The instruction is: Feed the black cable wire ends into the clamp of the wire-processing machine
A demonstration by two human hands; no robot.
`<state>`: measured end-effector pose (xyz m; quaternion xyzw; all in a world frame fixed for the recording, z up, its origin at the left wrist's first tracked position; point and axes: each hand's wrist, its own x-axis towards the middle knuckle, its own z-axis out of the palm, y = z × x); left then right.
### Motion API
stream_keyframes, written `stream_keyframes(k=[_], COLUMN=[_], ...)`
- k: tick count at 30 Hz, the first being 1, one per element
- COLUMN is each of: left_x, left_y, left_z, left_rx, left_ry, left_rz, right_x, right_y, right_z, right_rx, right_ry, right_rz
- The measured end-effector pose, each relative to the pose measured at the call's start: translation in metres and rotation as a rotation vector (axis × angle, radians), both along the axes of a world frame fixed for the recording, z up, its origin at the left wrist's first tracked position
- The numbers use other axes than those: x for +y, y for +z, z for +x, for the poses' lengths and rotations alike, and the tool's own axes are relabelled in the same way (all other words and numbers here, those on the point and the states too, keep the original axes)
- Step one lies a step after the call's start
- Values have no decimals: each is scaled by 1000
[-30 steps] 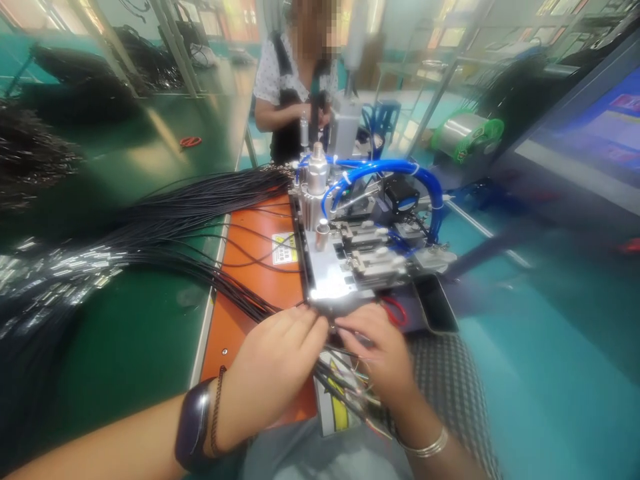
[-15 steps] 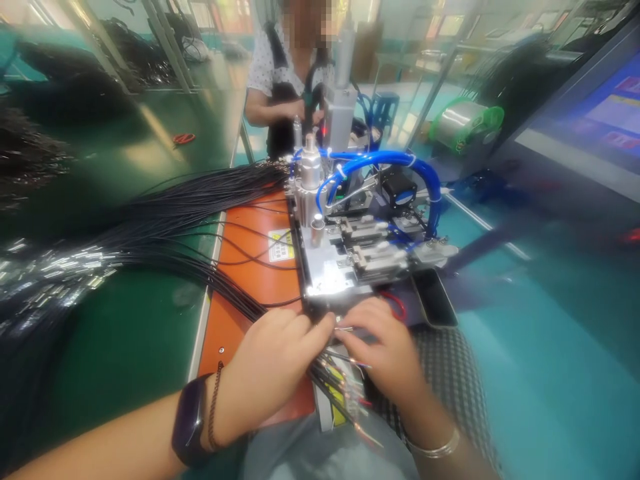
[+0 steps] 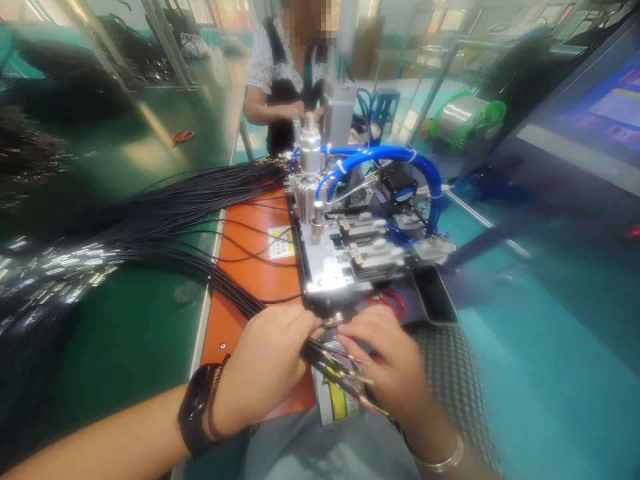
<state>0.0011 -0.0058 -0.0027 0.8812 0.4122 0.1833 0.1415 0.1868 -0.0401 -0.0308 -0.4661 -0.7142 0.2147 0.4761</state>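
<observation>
My left hand [image 3: 265, 363] is closed round a bundle of thin black cables [image 3: 330, 363] whose stripped ends fan out toward my right hand. My right hand [image 3: 390, 360] has its fingers curled over those cable ends, pinching at them. Both hands sit just in front of a small metal fixture machine [image 3: 350, 257] with blue air hoses [image 3: 380, 160], mounted on an orange base plate [image 3: 255, 267]. A small metal connector [image 3: 334, 321] shows between my fingertips at the machine's front edge.
A large fan of black cables [image 3: 150, 227] with metal ends spreads over the green bench [image 3: 130, 333] at left. A black tray [image 3: 434, 297] sits right of the machine. Another person [image 3: 290, 73] works behind it. Red scissors [image 3: 183, 137] lie far left. A screen [image 3: 600, 120] stands at right.
Both hands have drawn back slightly toward me from the machine's front edge, and the cable ends now lie lower between them. The view has shifted a little.
</observation>
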Motion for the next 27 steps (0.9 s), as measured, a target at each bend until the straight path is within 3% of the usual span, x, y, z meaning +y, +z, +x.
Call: stream_keyframes(k=[6, 9, 11, 16, 22, 24, 27], left_x=[-1, -1, -1, 0, -1, -2, -2], left_y=[2, 2, 2, 2, -1, -3, -4], left_z=[0, 0, 0, 2, 3, 2, 0], left_rx=[-14, -10, -13, -7, 19, 53, 114], left_ry=[36, 50, 61, 68, 62, 25, -63], left_rz=[-12, -23, -25, -17, 2, 55, 169], right_x=[-8, -8, -7, -3, -3, -1, 3], right_y=[-9, -11, -10, -8, -2, 1, 4], right_z=[-6, -8, -10, -14, -20, -22, -21], right_rx=[26, -29, -81, -23, -3, 0, -38], right_ry=[-155, -70, -33, -248, -162, -147, -13], right_rz=[4, 58, 15, -85, -110, -114, -146])
